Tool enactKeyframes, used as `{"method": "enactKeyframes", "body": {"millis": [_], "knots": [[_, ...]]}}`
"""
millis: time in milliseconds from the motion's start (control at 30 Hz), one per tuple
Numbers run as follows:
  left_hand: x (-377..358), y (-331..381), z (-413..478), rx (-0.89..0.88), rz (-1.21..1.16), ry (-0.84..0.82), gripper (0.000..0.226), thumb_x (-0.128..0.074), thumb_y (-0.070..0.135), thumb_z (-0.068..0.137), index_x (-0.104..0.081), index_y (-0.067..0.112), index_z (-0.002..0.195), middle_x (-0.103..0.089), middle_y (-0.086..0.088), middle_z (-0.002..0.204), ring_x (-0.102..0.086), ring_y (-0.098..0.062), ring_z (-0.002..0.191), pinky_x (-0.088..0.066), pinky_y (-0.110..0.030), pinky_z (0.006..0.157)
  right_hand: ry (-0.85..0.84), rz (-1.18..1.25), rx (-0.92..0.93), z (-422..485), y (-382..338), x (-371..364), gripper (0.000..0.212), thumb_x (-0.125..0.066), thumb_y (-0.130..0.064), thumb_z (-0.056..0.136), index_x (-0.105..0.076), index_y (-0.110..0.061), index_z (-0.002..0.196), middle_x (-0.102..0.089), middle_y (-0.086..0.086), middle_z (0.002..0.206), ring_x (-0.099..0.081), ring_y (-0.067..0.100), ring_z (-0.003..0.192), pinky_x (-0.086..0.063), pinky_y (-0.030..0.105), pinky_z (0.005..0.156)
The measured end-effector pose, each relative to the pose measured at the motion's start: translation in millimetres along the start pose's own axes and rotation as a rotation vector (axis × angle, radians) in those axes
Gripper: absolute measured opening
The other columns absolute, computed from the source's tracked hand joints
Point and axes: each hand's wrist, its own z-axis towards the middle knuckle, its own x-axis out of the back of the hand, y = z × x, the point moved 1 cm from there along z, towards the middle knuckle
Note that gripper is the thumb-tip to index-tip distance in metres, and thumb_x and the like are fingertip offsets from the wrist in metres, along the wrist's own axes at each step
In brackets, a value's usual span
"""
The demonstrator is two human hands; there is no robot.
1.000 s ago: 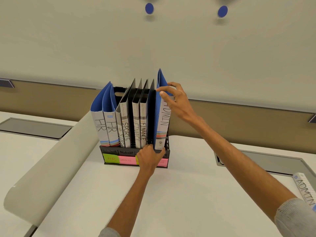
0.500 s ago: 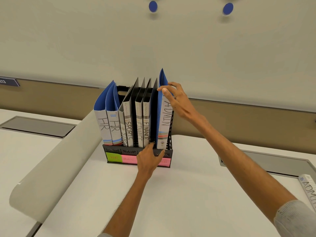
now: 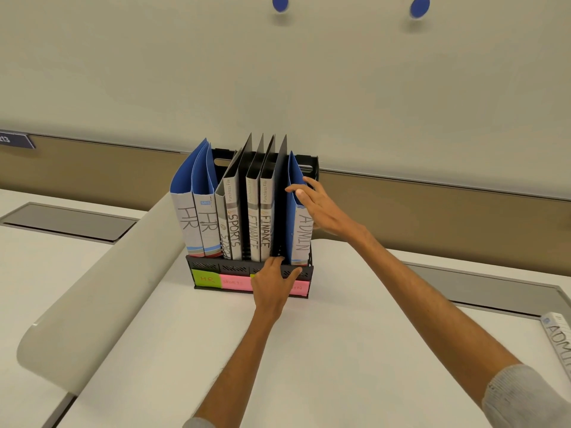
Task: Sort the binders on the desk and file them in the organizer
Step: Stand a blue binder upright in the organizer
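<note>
Now I'm steadying the organizer by its front lip with my left hand, fingers spread, gripping nothing. My right hand is resting open-fingered against the ADMIN binder in the organizer's rightmost slot. It's looking light and stiff, best taken by the spine.

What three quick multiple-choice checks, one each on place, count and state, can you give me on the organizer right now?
1. Where does the filed ADMIN binder stand in the organizer?
A. Far left
B. Middle
C. Far right

2. How many blue-covered binders stand in the organizer?
A. One
B. Three
C. Five

3. What is the left hand doing?
A. Resting on the organizer's front
B. Lifting a binder
C. Lying flat on the desk

Answers:
1 C: it fills the rightmost slot, under the right hand.
2 B: two HR binders plus ADMIN.
3 A: its fingers lie on the front rail, holding nothing.
</note>
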Motion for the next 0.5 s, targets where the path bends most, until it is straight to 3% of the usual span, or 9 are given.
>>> {"method": "enactKeyframes", "body": {"millis": [267,500], "knots": [[1.4,23.0,8.0,0.148,0.001,0.078,0.097,-0.056,0.087,0.063,-0.060,0.013,0.126,-0.070,-0.004,0.113,-0.069,-0.025,0.098,-0.054,-0.037,0.076,0.020,0.037,-0.016,4.0,2.1,-4.3,0.038,-0.035,-0.041,0.104,-0.051,-0.026,0.136,-0.011,0.002,0.162,-0.017,0.025,0.149,-0.024,0.046,0.115],[1.4,22.8,15.8,0.147,0.065,0.020,0.068,-0.061,0.078,0.067,-0.068,0.017,0.095,-0.073,-0.002,0.092,-0.070,-0.026,0.083,-0.050,-0.031,0.065,0.014,0.042,-0.022,5.2,2.5,-4.1,0.037,-0.037,-0.042,0.103,-0.050,-0.029,0.135,-0.010,0.001,0.162,-0.017,0.026,0.148,-0.024,0.046,0.114]]}}
